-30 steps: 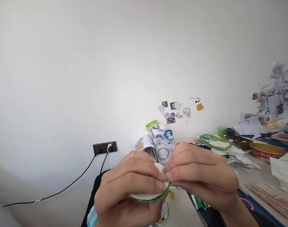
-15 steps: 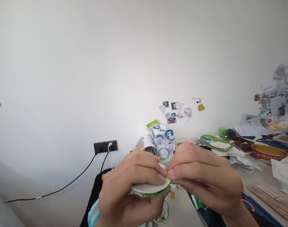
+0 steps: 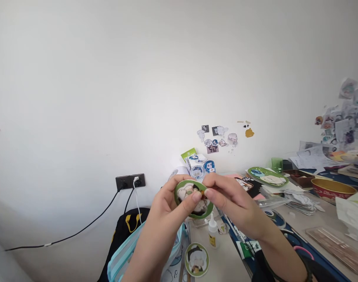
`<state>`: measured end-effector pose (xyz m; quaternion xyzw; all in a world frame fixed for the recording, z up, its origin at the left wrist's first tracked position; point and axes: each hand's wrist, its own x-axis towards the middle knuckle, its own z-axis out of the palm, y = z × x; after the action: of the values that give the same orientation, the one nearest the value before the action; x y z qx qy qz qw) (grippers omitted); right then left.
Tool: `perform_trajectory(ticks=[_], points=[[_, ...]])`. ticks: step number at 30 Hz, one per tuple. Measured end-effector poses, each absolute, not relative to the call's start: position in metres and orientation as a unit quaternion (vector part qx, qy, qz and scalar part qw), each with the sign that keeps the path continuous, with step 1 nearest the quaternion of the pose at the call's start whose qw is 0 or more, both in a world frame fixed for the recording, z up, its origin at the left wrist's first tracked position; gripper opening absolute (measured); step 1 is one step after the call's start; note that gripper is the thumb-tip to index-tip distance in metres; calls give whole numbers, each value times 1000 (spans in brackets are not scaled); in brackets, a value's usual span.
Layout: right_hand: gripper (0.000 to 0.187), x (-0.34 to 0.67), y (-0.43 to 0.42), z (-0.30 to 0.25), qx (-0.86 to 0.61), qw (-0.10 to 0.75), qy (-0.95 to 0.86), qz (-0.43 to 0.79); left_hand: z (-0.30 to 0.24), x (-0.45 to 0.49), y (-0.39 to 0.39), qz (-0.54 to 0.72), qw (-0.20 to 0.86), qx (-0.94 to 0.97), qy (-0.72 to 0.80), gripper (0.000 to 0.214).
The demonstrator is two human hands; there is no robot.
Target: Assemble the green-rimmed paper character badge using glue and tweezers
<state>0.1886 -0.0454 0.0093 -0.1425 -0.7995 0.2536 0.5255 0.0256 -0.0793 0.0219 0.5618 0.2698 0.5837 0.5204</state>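
A round paper piece with a green rim and a printed cartoon figure [image 3: 186, 191] is held up in front of me, its picture side facing me. My left hand [image 3: 169, 213] grips it, thumb across the front and fingers behind. On its right edge, the thumb and fingers of my right hand [image 3: 236, 205] are pinched. Below on the table lies a similar round green-rimmed cutout [image 3: 197, 260], beside a small white squeeze bottle [image 3: 213, 236] with a pointed tip.
A light blue mesh pouch [image 3: 124, 250] and a black bag with yellow straps [image 3: 120, 229] are at the left. To the right are a green oval tray [image 3: 265, 172], stacked paper cutouts [image 3: 304, 203], a red and gold bowl [image 3: 333, 191] and a clear flat case [image 3: 336, 248].
The round piece has turned from its plain white side to its printed side. Both hands have shifted up and slightly away, uncovering the squeeze bottle and the cutout on the table.
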Motion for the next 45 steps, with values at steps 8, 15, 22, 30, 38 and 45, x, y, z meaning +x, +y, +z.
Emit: perform_trajectory(ticks=[8, 15, 22, 30, 38, 45], points=[[26, 186, -35, 5, -102, 573, -692, 427, 21, 22, -66, 617, 488, 518, 336, 23], [44, 186, -30, 6, -58, 524, -700, 482, 25, 13, -68, 571, 511, 551, 331, 22], [41, 185, -38, 6, -64, 496, -711, 494, 27, 14, -77, 583, 494, 560, 320, 19], [38, 189, -41, 5, -82, 477, -727, 487, 28, 13, -81, 584, 483, 567, 324, 15], [36, 195, -39, 5, -116, 479, -763, 418, 29, 13, -83, 577, 478, 573, 331, 14], [37, 198, -40, 9, -145, 489, -804, 305, 29, 12, -84, 584, 462, 571, 346, 17]])
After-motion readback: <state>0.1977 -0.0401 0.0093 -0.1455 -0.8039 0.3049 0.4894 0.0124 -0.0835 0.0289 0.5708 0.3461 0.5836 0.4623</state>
